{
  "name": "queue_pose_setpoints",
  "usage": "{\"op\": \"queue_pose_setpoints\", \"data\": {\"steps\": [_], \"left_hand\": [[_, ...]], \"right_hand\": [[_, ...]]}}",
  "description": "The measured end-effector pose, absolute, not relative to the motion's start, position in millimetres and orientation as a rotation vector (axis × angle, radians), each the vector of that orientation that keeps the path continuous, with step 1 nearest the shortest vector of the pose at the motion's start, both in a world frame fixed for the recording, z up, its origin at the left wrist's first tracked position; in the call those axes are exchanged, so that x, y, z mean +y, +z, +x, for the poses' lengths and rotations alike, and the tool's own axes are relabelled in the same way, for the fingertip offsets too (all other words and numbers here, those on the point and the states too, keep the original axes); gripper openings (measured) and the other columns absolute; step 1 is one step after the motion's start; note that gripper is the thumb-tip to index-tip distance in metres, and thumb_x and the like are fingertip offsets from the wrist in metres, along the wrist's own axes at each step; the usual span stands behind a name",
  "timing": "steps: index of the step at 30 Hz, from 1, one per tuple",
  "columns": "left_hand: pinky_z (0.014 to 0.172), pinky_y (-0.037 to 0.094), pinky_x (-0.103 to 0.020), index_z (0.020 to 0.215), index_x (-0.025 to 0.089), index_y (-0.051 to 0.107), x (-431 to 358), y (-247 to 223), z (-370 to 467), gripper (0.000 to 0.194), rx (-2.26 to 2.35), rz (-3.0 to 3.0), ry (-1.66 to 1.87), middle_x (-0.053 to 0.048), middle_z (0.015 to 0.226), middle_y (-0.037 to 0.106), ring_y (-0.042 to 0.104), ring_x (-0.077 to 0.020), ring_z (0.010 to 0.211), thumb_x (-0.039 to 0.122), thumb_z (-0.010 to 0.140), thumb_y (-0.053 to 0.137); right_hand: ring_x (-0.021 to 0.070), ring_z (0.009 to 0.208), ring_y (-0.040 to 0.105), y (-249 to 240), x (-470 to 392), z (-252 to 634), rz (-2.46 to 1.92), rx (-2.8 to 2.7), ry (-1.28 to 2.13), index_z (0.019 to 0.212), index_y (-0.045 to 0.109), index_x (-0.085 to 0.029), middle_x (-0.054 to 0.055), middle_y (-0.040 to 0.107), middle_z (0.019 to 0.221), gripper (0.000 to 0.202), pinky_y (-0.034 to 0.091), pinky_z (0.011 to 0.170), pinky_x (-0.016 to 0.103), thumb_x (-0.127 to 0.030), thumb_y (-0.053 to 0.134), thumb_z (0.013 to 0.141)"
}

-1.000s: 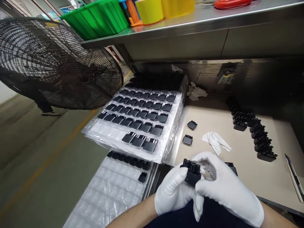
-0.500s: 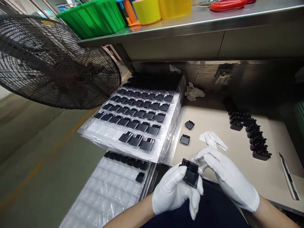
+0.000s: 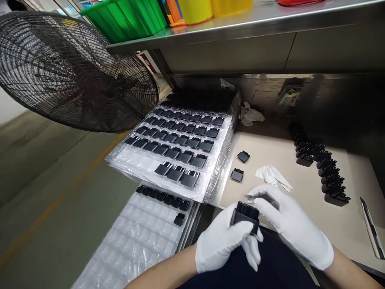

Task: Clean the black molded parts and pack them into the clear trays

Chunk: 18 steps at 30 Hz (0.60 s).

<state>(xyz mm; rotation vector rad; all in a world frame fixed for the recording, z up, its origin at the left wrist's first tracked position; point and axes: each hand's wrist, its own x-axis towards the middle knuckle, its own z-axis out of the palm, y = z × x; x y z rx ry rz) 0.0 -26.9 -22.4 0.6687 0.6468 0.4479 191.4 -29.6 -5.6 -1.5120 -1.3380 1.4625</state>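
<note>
The left hand (image 3: 221, 243) grips a black plastic part (image 3: 245, 216) just before the table's (image 3: 270, 148) near edge, the right hand (image 3: 290, 224) beside it half-open and seemingly empty, in apparently a looking-over step whose next move calls for steady, careful turning.

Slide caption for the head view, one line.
White-gloved left hand holds a black part, right hand close by, with plastic trays of similar parts to the left.
</note>
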Motion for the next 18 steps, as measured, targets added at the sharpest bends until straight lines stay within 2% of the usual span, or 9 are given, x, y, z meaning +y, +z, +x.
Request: {"op": "queue_pose_setpoints", "data": {"steps": [3, 7, 10, 13, 18], "left_hand": [[0.052, 0.055, -0.024, 0.1, 0.012, 0.053, -25.0, -13.8, 0.1, 0.047, 0.724, 0.723, 0.391, -0.007, 0.068, 0.067, 0.068, -0.016, 0.053, 0.055, 0.09, 0.066], [0.051, 0.055, -0.024, 0.103, 0.015, 0.048, -23.8, -6.6, 1.4, 0.058, 0.818, 0.756, 0.347, -0.004, 0.079, 0.067, 0.067, -0.014, 0.052, 0.062, 0.081, 0.074], [0.05, 0.052, -0.023, 0.097, 0.013, 0.051, -24.2, -6.6, 0.0, 0.059, 0.802, 0.738, 0.308, -0.004, 0.067, 0.066, 0.064, -0.0137, 0.048, 0.066, 0.081, 0.071], [0.051, 0.05, -0.023, 0.091, 0.013, 0.052, -23.0, -7.9, -2.1, 0.06, 0.793, 0.714, 0.276, -0.006, 0.059, 0.065, 0.063, -0.0148, 0.047, 0.069, 0.08, 0.069], [0.051, 0.05, -0.025, 0.087, 0.013, 0.054, -18.8, -2.9, -2.5, 0.059, 0.787, 0.71, 0.306, -0.005, 0.059, 0.064, 0.061, -0.0151, 0.045, 0.069, 0.077, 0.071]], "right_hand": [[0.0237, 0.093, 0.07, -5.9, -27.7, 185.6, -1.533, -1.317, 1.525, 0.106, 0.065, -0.028, 0.004, 0.072, 0.103, 0.024, 0.059, 0.078, 0.036, -0.046, 0.059, 0.093], [0.0212, 0.085, 0.07, -9.3, -22.7, 178.9, -1.586, -1.387, 1.583, 0.105, 0.065, -0.028, 0.003, 0.072, 0.106, 0.02, 0.059, 0.069, 0.033, -0.039, 0.065, 0.089], [0.0225, 0.092, 0.068, -15.5, -18.3, 179.0, -1.592, -1.46, 1.362, 0.101, 0.066, -0.026, 0.004, 0.07, 0.1, 0.02, 0.057, 0.082, 0.038, -0.044, 0.06, 0.093], [0.0237, 0.095, 0.064, -21.2, -14.6, 183.0, -1.569, -1.499, 1.143, 0.1, 0.067, -0.025, 0.005, 0.066, 0.097, 0.028, 0.053, 0.088, 0.042, -0.049, 0.052, 0.098], [0.0255, 0.103, 0.059, -27.0, -13.8, 191.1, -1.544, -1.543, 1.095, 0.097, 0.067, -0.028, 0.005, 0.064, 0.1, 0.035, 0.048, 0.094, 0.044, -0.054, 0.045, 0.101]]}}
